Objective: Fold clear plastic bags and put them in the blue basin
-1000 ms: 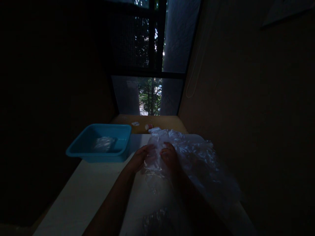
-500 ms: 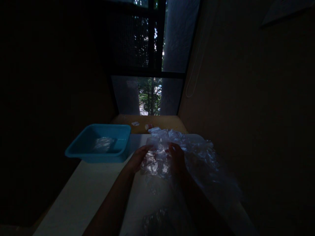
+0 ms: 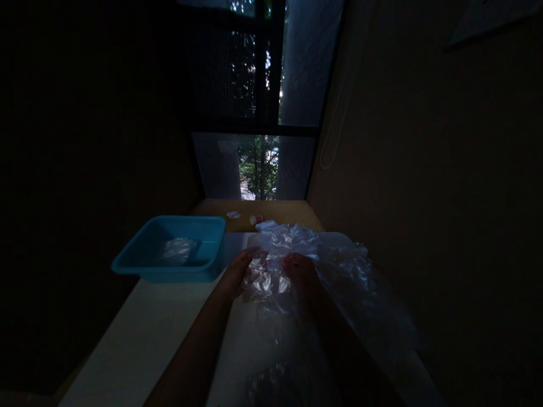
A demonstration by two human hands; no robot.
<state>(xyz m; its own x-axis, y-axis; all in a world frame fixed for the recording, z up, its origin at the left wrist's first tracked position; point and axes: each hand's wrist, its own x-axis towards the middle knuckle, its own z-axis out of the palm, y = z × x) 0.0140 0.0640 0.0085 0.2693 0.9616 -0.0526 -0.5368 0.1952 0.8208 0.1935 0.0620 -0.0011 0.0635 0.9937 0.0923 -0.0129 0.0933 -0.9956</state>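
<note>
A crinkled clear plastic bag (image 3: pixel 265 280) lies over the middle of the white table (image 3: pixel 156 322), catching the light. My left hand (image 3: pixel 240 271) is closed on its left edge, fingertips at the upper left corner. On the other side my right hand (image 3: pixel 300 270) has its fingers curled in on the same plastic. More clear plastic bags (image 3: pixel 352 271) are heaped beyond and to the right of my right hand. Dim light hides the exact fingertip contact and what the bag contains.
At the left stands a blue basin (image 3: pixel 212 271) with a clear plastic packet (image 3: pixel 178 250) inside. Behind the table, a small reddish cup-like object (image 3: pixel 256 219) and a white scrap (image 3: pixel 233 215) lie on a ledge (image 3: pixel 297 211) below the window.
My right hand's fingers have moved slightly left and down and are more curled. My left hand has barely shifted; the plastic between the hands has changed its folds.
</note>
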